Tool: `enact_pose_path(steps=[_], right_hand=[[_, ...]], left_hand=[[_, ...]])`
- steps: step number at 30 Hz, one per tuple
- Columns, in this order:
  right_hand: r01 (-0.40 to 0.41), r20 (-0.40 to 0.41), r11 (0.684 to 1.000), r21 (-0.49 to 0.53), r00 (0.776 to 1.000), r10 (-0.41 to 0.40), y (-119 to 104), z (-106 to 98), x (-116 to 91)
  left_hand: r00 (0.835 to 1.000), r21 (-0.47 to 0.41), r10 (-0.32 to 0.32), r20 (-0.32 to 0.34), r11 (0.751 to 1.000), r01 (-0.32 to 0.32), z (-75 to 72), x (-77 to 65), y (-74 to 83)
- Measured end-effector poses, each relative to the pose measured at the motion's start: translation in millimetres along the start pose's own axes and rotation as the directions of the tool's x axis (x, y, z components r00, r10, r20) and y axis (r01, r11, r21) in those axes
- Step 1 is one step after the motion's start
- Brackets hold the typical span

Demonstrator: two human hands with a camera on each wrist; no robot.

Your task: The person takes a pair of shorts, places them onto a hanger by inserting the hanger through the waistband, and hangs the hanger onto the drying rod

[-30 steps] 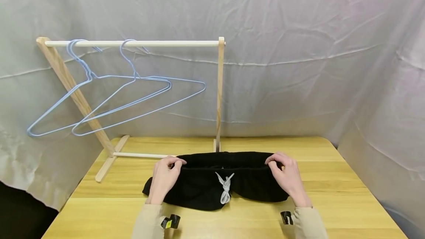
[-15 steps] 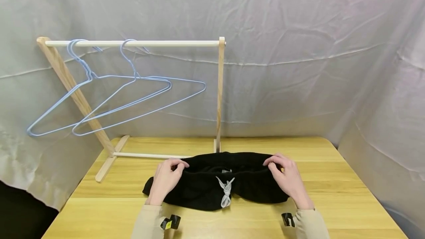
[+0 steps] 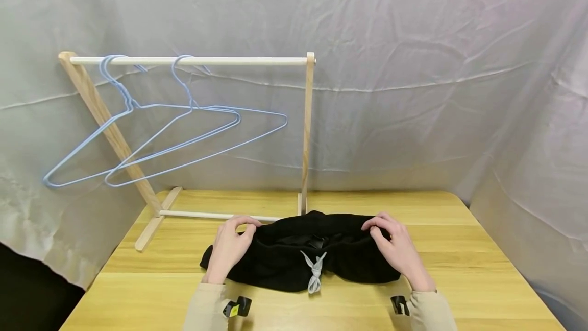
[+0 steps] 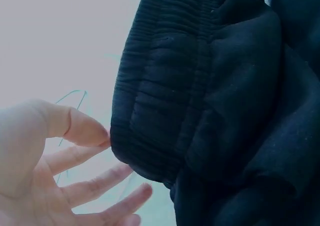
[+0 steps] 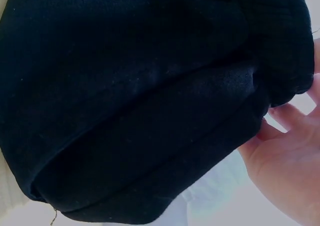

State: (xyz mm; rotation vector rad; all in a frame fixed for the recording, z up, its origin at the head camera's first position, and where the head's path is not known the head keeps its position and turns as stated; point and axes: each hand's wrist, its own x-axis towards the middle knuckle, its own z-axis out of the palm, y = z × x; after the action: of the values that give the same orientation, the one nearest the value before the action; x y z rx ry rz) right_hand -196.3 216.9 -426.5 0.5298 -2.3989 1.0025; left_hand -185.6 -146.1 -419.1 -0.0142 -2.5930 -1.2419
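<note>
A pair of black drawstring pants lies bunched at the front of the table, its gathered elastic waistband uppermost and gaping. A grey drawstring tied in a bow hangs from the front middle. My left hand pinches the waistband's left end between thumb and index finger, the other fingers spread beneath it in the left wrist view. At the opposite end, my right hand grips the waistband, its fingertips partly hidden by the cloth in the right wrist view.
Behind and left stands a wooden clothes rack with a white top rail. Several light blue wire hangers hang from it. Its lower bar runs just behind the pants. The wooden table extends to the right; grey cloth surrounds it.
Both hands have drawn slightly closer together. The waistband's front edge has sagged, so its opening gapes wider. The view has shifted a little, moving the rack rightward in it.
</note>
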Motion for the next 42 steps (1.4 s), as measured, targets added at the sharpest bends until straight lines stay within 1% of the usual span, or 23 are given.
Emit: enact_pose_path(steps=[4, 7, 9, 13, 16, 19, 24, 31, 34, 37, 39, 41, 42], right_hand=[[-0.004, 0.009, 1.0, 0.001, 1.0, 0.004, -0.1, -0.5, 0.8], [-0.004, 0.017, 1.0, -0.001, 1.0, 0.004, 0.1, -0.6, 0.8], [-0.001, 0.022, 1.0, 0.0, 1.0, 0.001, 0.1, -0.3, 0.7], [0.0, 0.029, 1.0, -0.002, 1.0, 0.0, 0.0, 0.5, 0.0], [-0.001, 0.031, 1.0, -0.005, 1.0, 0.001, -0.2, 1.3, -0.4], [-0.003, 0.029, 1.0, -0.003, 1.0, 0.003, -0.3, 1.8, -0.4], [0.002, 0.028, 1.0, 0.0, 1.0, -0.002, -0.2, 2.3, 0.2], [-0.002, 0.036, 1.0, -0.014, 0.999, 0.002, 2.2, 1.7, -1.2], [-0.008, 0.047, 1.0, -0.02, 0.999, 0.009, 2.1, 1.7, -1.4], [-0.014, 0.05, 1.0, -0.021, 0.999, 0.015, 1.6, 1.9, -1.4], [-0.017, 0.052, 1.0, -0.02, 0.999, 0.018, 1.5, 2.1, -1.3], [-0.02, 0.053, 1.0, -0.02, 0.998, 0.021, 1.5, 2.1, -1.2], [-0.021, 0.054, 1.0, -0.019, 0.998, 0.022, 1.6, 2.2, -1.1]], left_hand=[[0.999, -0.04, 0.013, -0.041, 0.999, -0.015, -1.7, 1.0, 1.2], [0.997, -0.09, 0.009, -0.078, 0.996, -0.016, -3.4, 1.1, 1.2], [0.993, -0.114, 0.008, -0.116, 0.993, -0.021, -4.2, 1.2, 0.4], [0.98, -0.142, 0.025, -0.199, 0.988, -0.054, -6.0, 1.3, -0.6], [0.963, -0.138, 0.069, -0.261, 0.985, -0.108, -9.0, 3.5, 0.5], [0.94, -0.119, 0.122, -0.318, 0.979, -0.168, -16.0, 8.0, 3.8], [0.892, -0.074, 0.2, -0.406, 0.965, -0.251, -34.5, 18.6, 13.0], [0.835, -0.025, 0.278, -0.475, 0.944, -0.329, -57.1, 33.8, 25.4], [0.801, 0.005, 0.306, -0.515, 0.935, -0.354, -66.0, 40.5, 29.6], [0.758, 0.044, 0.34, -0.557, 0.923, -0.382, -75.7, 48.0, 34.3], [0.733, 0.073, 0.358, -0.578, 0.918, -0.391, -82.2, 53.2, 37.5], [0.713, 0.102, 0.375, -0.593, 0.913, -0.395, -88.6, 58.3, 40.6], [0.706, 0.119, 0.383, -0.596, 0.911, -0.394, -91.8, 60.9, 41.7]])
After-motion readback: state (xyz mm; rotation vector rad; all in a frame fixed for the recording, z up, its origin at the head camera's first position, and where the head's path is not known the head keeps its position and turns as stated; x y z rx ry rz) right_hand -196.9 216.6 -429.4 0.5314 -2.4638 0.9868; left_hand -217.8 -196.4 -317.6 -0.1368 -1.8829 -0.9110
